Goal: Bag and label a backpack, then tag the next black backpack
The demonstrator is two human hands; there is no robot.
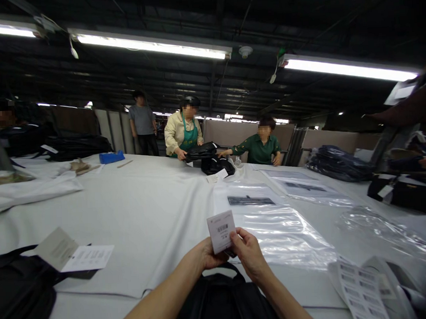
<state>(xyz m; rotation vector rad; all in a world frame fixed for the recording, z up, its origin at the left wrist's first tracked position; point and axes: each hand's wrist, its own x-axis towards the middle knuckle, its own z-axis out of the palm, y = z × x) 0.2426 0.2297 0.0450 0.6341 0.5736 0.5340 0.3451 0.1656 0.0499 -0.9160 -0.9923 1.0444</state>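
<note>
A white hang tag (219,229) with a printed barcode is held up in front of me. My left hand (210,256) is closed round its lower left edge, the fingers partly hidden behind it. On the other side, my right hand (249,253) pinches its right edge with the thumb on the printed face. Directly below both hands stands a black backpack (222,304), its top loop just under my wrists. Small dark bits show beneath the tag, too small to make out.
At left lies a black bag (20,293) with fanned-out tags (84,258). Clear plastic bags (270,228) cover the white table right of centre. A barcode sticker sheet (360,287) hangs at lower right. Across the table, two people (185,132) handle black bags (213,162).
</note>
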